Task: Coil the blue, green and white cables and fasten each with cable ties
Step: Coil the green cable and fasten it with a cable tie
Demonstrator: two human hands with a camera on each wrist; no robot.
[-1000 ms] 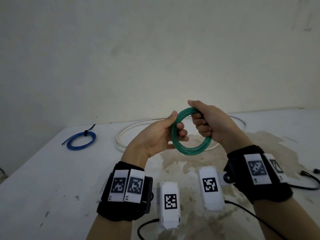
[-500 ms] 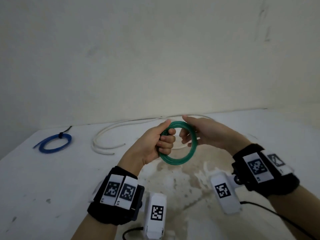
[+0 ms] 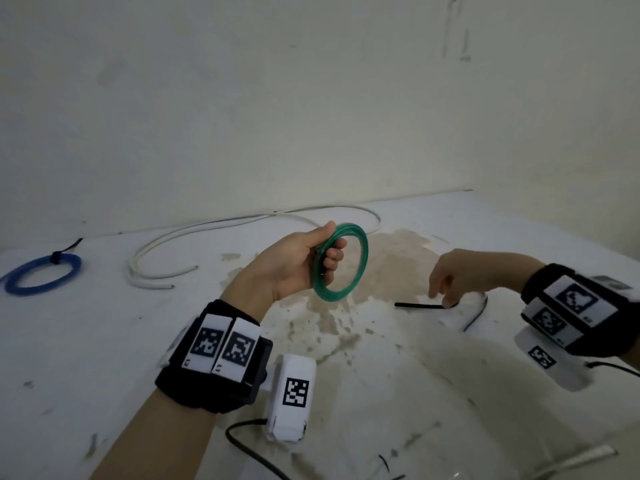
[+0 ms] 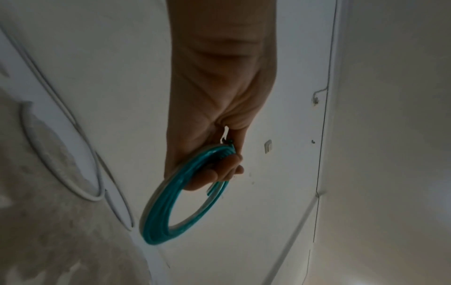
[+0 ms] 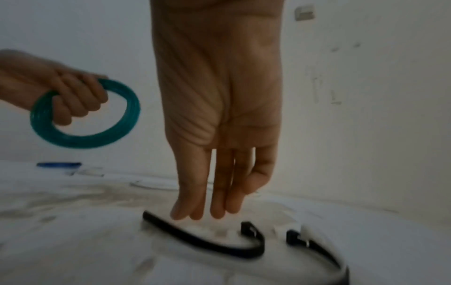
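My left hand (image 3: 322, 252) holds the coiled green cable (image 3: 360, 265) upright above the table, its fingers curled through the ring. In the left wrist view the fingers (image 4: 219, 169) wrap the green coil (image 4: 171, 208) near its loose ends. My right hand (image 3: 443, 299) reaches down at the right, with straight fingers (image 5: 207, 208) at a black cable tie (image 5: 195, 239) lying flat on the table (image 3: 104, 341); I cannot tell whether they touch it. A second black tie (image 5: 319, 248) lies just to its right. The blue cable (image 3: 41, 273) lies coiled and tied at the far left. The white cable (image 3: 207, 237) sprawls loose along the back.
A brownish stain (image 3: 346, 323) covers the table's middle. The wall (image 3: 311, 116) rises right behind the white cable. Black wires (image 3: 249, 448) trail from my wrist cameras near the front edge.
My right hand has let go of the green coil and moved right and down to the black cable tie. The left hand still holds the coil.
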